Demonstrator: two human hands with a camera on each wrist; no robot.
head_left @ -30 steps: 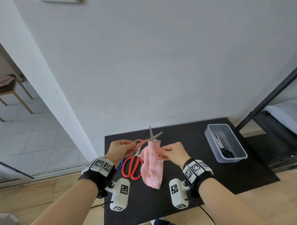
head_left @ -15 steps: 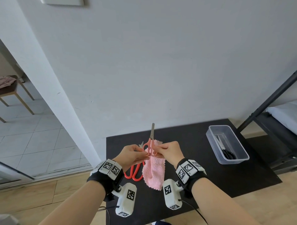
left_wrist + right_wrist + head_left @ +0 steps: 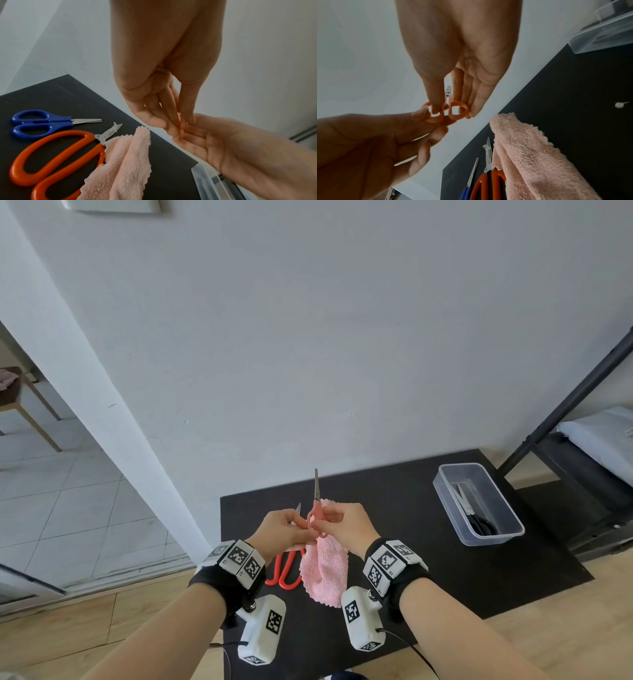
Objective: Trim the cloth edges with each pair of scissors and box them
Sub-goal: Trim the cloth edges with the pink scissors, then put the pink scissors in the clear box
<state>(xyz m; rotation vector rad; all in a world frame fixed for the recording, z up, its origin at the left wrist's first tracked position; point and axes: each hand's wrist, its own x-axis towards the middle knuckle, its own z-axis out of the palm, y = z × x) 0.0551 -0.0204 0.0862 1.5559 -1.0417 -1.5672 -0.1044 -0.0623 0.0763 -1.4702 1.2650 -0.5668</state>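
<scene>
Now | both hands [image 3: 317, 529] pinch pink scissors [image 3: 315, 510] upright | cloth [image 3: 323, 568] below, off table edge

Small pink scissors [image 3: 315, 510] stand upright, blades closed, above the cloth [image 3: 325, 568], a crumpled pink towel. Left of the cloth, touching it, lie orange scissors [image 3: 56, 159]; blue scissors [image 3: 42, 123] lie beyond. Far right, the clear box [image 3: 479, 505] holds black scissors [image 3: 478, 520].
</scene>
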